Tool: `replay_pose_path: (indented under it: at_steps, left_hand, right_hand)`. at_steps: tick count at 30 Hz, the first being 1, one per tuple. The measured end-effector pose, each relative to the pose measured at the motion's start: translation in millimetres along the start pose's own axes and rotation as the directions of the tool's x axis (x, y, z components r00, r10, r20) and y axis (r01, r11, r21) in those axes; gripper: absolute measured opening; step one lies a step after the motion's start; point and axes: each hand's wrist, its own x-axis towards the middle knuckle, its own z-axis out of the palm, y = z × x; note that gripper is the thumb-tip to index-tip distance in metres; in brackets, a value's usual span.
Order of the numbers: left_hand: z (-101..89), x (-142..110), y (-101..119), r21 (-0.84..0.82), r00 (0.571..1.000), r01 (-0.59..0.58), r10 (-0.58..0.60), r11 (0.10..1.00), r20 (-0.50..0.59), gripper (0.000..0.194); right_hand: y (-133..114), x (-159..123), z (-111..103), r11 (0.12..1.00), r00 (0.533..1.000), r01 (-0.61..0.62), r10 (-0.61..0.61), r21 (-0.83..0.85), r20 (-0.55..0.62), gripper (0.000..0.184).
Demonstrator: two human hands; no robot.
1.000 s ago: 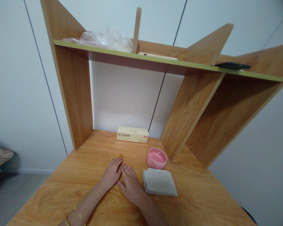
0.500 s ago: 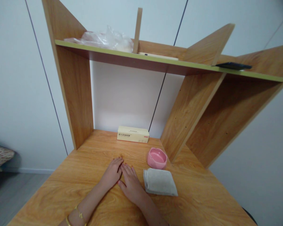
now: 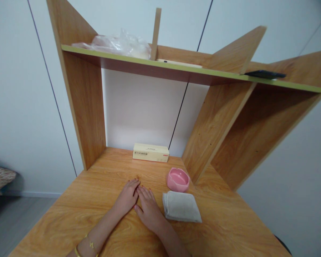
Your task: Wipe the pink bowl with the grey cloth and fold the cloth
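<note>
My left hand (image 3: 128,195) rests palm down on the wooden desk (image 3: 77,210), its fingers stretched out and holding nothing. Beside it, my right hand (image 3: 148,208) also lies flat and open, its fingertips meeting the left hand's fingers. Just right of my right hand is a folded pale grey cloth (image 3: 182,207). A pink faceted bowl (image 3: 178,179), perhaps an ashtray, stands behind the cloth. Farther back, against the wall, sits a long cream box (image 3: 150,152) with dark printed characters.
Wooden panels rise at the left (image 3: 82,110) and right (image 3: 219,125). A shelf (image 3: 176,72) spans above, bearing a clear plastic bag (image 3: 120,45), a flat white item (image 3: 180,64) and a dark flat object (image 3: 264,74). Patterned fabric (image 3: 1,178) shows at far left.
</note>
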Motion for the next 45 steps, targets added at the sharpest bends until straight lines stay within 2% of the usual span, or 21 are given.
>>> replay_pose_path:
  at_steps: [45]
  left_hand:
    - [2.2,-0.2,-2.0,0.038,1.0,0.004,-0.005,0.999,0.025,0.045]
  right_hand:
    - [-1.6,-1.4,-0.7,1.0,1.0,0.016,-0.016,0.006,-0.018,0.054]
